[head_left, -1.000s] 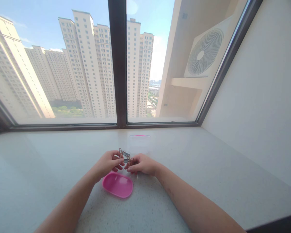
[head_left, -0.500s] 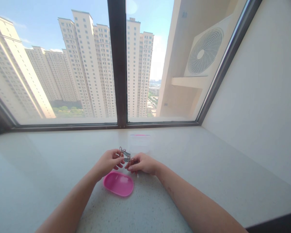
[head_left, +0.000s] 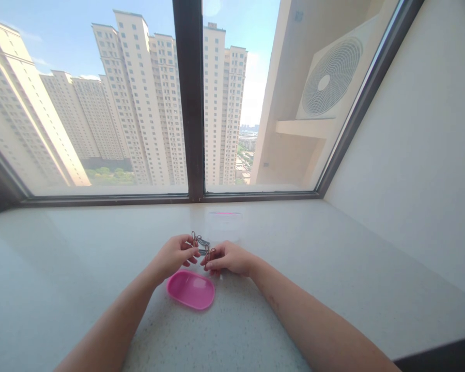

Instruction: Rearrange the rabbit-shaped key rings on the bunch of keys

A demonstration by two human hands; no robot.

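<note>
My left hand (head_left: 182, 252) pinches a small hair clip with a brown bow (head_left: 196, 237), its grey metal part pointing right. Between the thumb and fingers of my right hand (head_left: 227, 258) is a second brown-bow hair clip (head_left: 207, 251), whose grey metal part points left toward the first. The two clips are held close together above the sill; whether they touch I cannot tell. Just below my hands, a pink oval dish (head_left: 191, 290) rests on the surface, and nothing shows inside it.
A clear zip bag with a pink seal (head_left: 225, 213) lies behind my hands on the pale speckled sill (head_left: 201, 346). The dark window frame (head_left: 196, 103) rises at the back. A white wall (head_left: 411, 155) bounds the right side.
The view has tilted slightly, so everything sits a little differently in the picture. My hands keep nearly the same hold on the two clips.
</note>
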